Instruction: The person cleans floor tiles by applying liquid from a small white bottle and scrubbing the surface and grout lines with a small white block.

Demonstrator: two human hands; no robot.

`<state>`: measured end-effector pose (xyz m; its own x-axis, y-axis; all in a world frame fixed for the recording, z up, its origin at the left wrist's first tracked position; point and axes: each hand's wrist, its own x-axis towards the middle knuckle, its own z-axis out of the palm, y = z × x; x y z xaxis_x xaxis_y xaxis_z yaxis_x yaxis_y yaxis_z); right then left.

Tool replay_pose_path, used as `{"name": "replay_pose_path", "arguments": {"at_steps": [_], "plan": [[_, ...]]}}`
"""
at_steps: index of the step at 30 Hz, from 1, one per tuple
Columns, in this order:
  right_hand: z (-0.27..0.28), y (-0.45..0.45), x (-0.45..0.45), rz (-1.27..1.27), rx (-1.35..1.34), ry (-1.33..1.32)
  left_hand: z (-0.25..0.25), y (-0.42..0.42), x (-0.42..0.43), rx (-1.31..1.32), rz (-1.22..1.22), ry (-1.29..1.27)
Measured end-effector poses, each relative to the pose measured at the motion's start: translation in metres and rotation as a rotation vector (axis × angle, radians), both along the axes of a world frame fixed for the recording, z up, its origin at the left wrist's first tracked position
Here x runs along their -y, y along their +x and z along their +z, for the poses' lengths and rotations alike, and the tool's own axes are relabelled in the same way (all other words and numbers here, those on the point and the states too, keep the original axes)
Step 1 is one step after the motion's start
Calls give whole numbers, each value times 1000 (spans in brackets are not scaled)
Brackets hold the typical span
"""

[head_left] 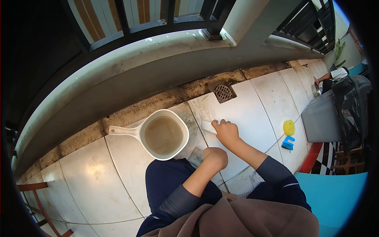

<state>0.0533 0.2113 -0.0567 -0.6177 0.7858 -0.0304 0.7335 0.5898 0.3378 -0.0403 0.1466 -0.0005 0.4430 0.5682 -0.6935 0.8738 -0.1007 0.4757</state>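
Note:
My right hand (227, 133) is closed around a white rectangular block (208, 126), pressed to the white floor tile near the grout line. What the block is made of I cannot make out. Just below, my left hand (216, 158) is bent at the wrist and curled, its fingers mostly hidden. Beside those fingers is a greyish-white patch (195, 156), perhaps a cloth; whether I grip it is unclear. Left of both hands stands a white water dipper (147, 148), its handle pointing left, with cloudy brownish water (164, 135) inside.
A floor drain (223, 93) lies ahead, along a dirty brown strip by the wall. At right are a yellow sponge (289, 127), a blue brush (288, 143) and a grey bin (321, 118) with a black bag. Another person's hand (318, 80) is beyond, near a metal bowl (316, 90).

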Motion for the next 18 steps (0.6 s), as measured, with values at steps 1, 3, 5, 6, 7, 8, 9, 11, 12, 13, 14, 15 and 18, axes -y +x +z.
{"name": "replay_pose_path", "arguments": {"at_steps": [1, 3, 5, 6, 7, 8, 9, 11, 12, 13, 14, 15, 18], "plan": [[5, 8, 12, 11, 46, -19, 4, 0, 0, 9, 3, -9], [9, 20, 24, 32, 26, -33, 8, 0, -2, 20, 4, -20], [7, 21, 23, -4, 11, -42, 9, 2, -2, 24, -8, -25], [3, 13, 14, -50, 5, -42, 6, 6, -2, 18, -18, -24], [0, 5, 3, -98, -4, -40, 3, 9, -1, 9, -31, -22], [-3, -2, -12, -108, -51, -37, 0, 10, -2, -3, -40, -17], [-5, -11, -24, -117, -100, -36, -1, 10, -2, -12, -47, -16], [-10, -24, -39, -125, -101, 2, -2, 10, -1, -23, -60, -17], [-11, -25, -41, -128, -99, 21, -2, 10, -1, -25, -57, -13], [-12, -23, -36, -115, -116, 45, -1, 9, -1, -27, -52, -7], [-11, -18, -29, -96, -101, 22, 0, 7, -1, -30, -42, -1], [-4, -12, -17, -72, -89, -2, 1, 6, -1, -26, -38, -4], [9, 10, 23, -5, -10, -40, 4, 2, -1, -5, -14, -21]]}}
